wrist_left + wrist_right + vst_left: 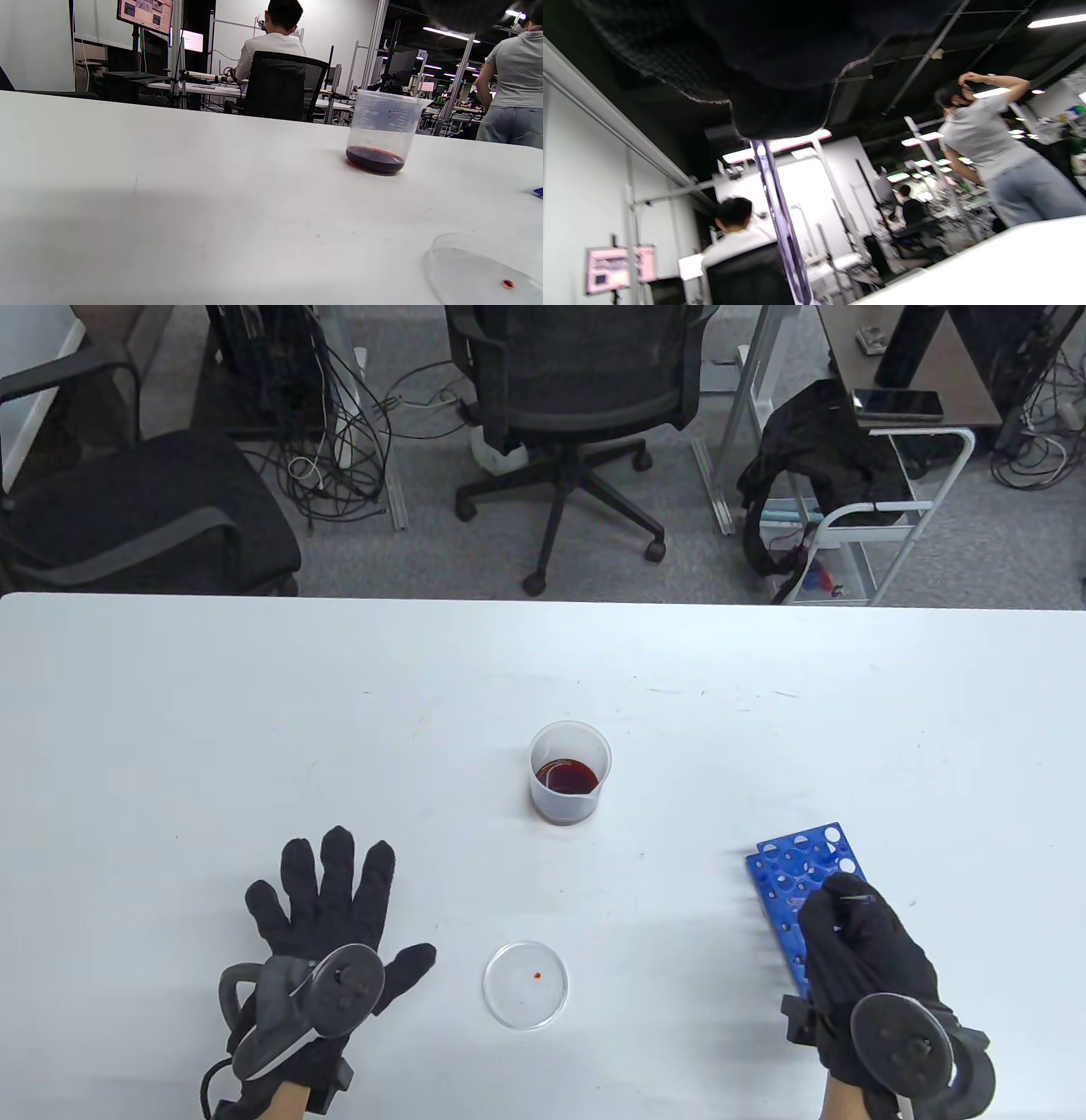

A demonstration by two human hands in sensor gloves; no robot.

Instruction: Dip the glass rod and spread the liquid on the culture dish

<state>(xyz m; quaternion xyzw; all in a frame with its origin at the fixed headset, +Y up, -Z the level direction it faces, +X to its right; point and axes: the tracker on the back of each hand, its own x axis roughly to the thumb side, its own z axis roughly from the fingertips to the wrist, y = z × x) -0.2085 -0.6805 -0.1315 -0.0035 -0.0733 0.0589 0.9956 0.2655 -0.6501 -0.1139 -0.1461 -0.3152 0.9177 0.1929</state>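
A clear beaker (570,772) with dark red liquid stands mid-table; it also shows in the left wrist view (384,132). A round clear culture dish (526,985) with one small red drop lies nearer me; its edge shows in the left wrist view (475,271). My left hand (327,916) lies flat on the table, fingers spread, left of the dish, holding nothing. My right hand (848,916) is over the blue rack (802,869) and pinches the glass rod (780,220), which hangs down from its fingers (772,84) in the right wrist view.
The blue test-tube rack lies at the right of the table. Office chairs (577,415) and a cart (857,526) stand beyond the table's far edge (543,599).
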